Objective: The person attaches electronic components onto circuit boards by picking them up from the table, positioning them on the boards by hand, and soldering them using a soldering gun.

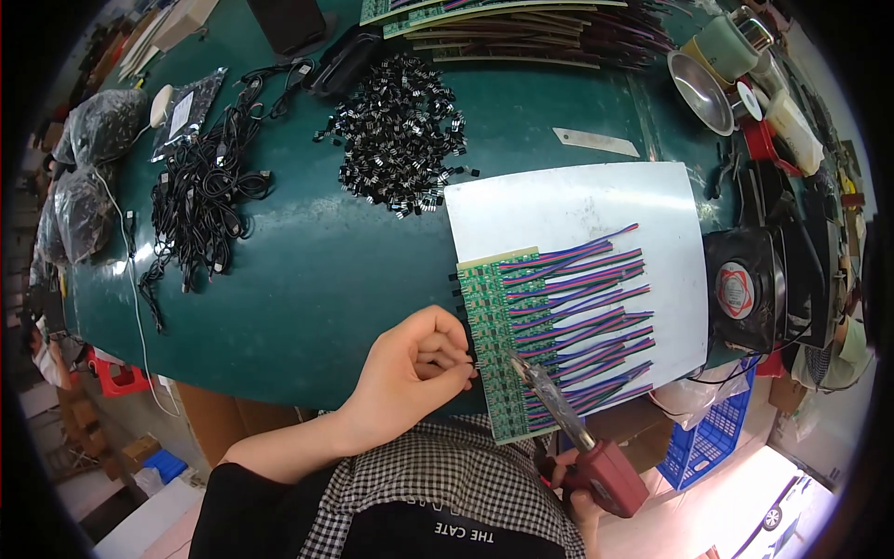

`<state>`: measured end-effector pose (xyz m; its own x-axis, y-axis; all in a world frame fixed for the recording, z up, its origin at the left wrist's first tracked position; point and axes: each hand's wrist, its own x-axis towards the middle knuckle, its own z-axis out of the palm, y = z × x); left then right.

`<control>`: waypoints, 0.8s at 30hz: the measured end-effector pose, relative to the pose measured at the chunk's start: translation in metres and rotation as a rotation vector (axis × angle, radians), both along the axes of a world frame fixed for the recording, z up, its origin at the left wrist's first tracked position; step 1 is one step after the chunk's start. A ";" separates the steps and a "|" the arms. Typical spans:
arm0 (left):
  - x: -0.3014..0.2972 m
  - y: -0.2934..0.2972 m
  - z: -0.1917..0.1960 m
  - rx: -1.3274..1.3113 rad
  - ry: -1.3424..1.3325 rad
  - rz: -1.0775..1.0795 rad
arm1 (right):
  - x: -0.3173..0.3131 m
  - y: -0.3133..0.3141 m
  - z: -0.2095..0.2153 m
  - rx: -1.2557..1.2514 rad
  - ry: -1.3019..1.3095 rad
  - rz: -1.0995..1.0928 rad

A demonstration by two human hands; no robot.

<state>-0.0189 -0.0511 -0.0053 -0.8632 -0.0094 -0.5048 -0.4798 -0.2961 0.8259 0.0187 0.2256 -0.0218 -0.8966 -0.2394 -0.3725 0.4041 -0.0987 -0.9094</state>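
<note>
A panel of green circuit boards (491, 349) lies at the near edge of the table, with rows of blue, red and dark wires (601, 321) reaching right from it. Small black connectors (457, 291) stick out along its upper left edge. My left hand (410, 368) is closed at the panel's left edge, thumb and fingers pressed together; whatever is between them is too small to name. From the lower right, my right hand (585, 508), partly hidden, grips a dark red soldering gun (610, 475). Its metal tip points at the middle of the boards.
A white sheet (577, 200) lies under the wires. Beyond it are a connector pile (400, 135), black cables (209, 182), a flat blade (596, 142) and stacked wired boards (521, 37). On the right stand a fan (745, 284) and metal bowl (700, 93); a blue crate (712, 433) sits below.
</note>
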 end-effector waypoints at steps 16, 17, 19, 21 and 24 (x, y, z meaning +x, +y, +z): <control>0.002 0.011 -0.008 -0.066 0.058 0.099 | 0.015 0.028 -0.024 0.157 0.040 0.187; 0.003 0.011 -0.009 -0.057 0.057 0.101 | 0.015 0.030 -0.027 0.269 0.189 0.207; 0.003 0.010 -0.010 -0.047 0.055 0.101 | 0.015 0.032 -0.028 0.380 0.338 0.228; 0.003 0.010 -0.010 -0.037 0.053 0.100 | 0.014 0.031 -0.027 0.361 0.294 0.211; 0.004 0.010 -0.010 -0.022 0.060 0.111 | 0.022 0.042 -0.035 0.410 0.309 0.220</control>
<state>-0.0153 -0.0409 -0.0155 -0.8850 -0.1167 -0.4508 -0.3945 -0.3263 0.8590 0.0405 0.2674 -0.0570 -0.9241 -0.3243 -0.2021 0.0836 0.3444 -0.9351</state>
